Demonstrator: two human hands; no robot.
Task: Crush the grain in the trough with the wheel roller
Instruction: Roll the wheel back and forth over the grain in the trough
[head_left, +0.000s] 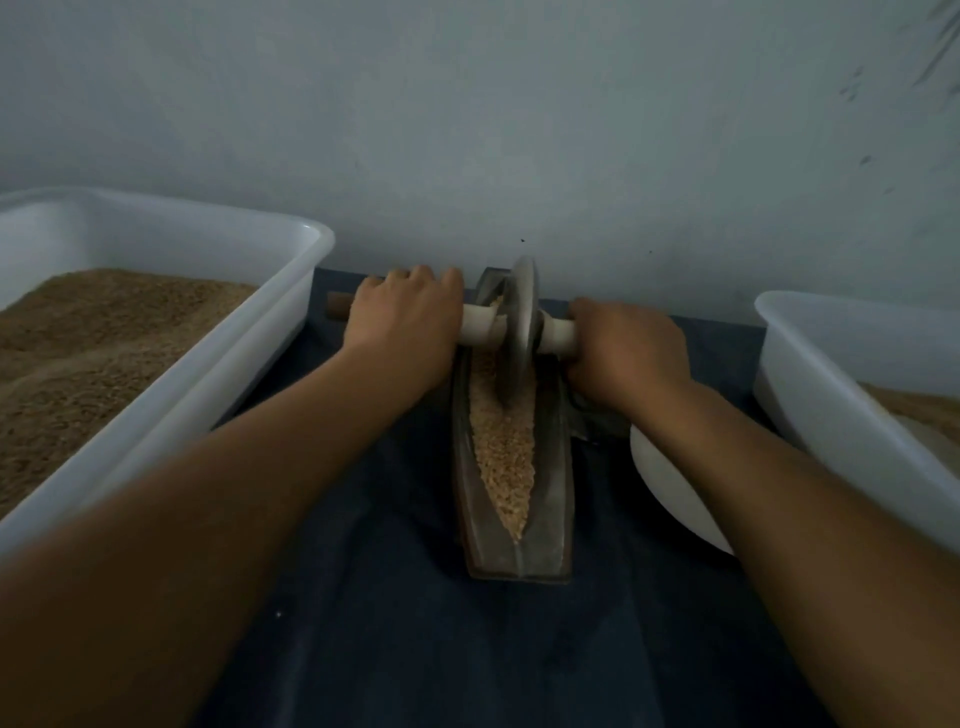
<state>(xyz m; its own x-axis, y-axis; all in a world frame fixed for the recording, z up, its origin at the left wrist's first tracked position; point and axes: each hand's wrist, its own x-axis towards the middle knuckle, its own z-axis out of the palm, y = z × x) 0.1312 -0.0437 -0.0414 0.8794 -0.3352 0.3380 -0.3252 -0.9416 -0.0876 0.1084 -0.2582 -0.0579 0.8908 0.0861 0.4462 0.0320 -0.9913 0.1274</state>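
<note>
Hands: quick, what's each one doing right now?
Left hand: gripping the roller's handle.
Right hand: gripping the handle's other end.

A pale, scuffed wall (467, 104) is seen behind. The surface is covered by a dark blue cloth (395, 623). Lighting is dim.

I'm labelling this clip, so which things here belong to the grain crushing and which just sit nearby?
In use:
left hand and right hand, each gripping the axle handle
wheel roller
trough
grain

Lying about:
left tub of grain
right tub
white bowl
dark cloth
</note>
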